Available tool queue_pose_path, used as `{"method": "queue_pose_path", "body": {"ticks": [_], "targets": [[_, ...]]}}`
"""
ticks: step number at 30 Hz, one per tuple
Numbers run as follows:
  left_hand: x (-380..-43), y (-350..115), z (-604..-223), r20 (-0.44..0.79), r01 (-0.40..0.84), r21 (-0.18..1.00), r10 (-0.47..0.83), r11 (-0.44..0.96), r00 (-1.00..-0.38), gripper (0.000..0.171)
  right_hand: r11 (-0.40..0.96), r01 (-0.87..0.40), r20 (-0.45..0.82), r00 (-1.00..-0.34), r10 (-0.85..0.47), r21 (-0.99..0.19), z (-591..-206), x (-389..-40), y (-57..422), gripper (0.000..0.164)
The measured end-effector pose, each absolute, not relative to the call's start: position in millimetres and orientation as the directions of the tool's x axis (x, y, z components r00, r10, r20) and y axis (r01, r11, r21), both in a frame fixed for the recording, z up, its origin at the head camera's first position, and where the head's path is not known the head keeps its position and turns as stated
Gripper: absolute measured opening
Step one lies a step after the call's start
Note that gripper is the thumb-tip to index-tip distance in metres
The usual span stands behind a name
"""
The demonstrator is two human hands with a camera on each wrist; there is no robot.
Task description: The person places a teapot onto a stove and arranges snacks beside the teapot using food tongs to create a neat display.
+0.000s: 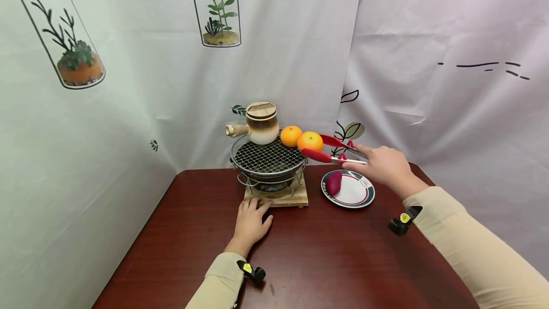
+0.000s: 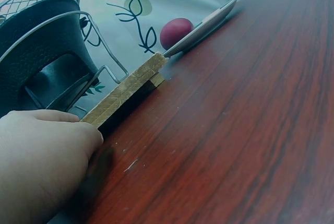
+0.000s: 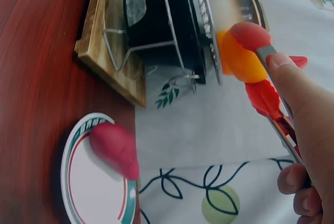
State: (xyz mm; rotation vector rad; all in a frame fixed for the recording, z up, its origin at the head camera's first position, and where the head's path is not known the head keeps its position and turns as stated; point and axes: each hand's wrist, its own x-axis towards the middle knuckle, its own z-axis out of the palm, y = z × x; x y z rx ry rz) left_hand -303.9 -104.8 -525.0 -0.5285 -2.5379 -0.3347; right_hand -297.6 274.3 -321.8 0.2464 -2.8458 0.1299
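the mesh [image 1: 266, 158] lies free in front, pot [image 1: 263, 131] and left orange [image 1: 289, 136] blocking behind

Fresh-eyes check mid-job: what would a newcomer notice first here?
First, the front orange between the tips of the red tongs in the right hand, at the grill's right side, next to the other orange. Then the pot at the back of the grill, and the magenta item on the plate to the right.
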Motion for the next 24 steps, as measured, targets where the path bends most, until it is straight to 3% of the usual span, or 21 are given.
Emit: {"method": "queue_pose_path", "body": {"ticks": [24], "targets": [[-308,-106,-527,0.517,0.422,0.124,0.304,0.898,-0.800,0.042,0.959,-0.257,0.253,-0.942,-0.220,-0.122,-319,-309,238,0.100]]}}
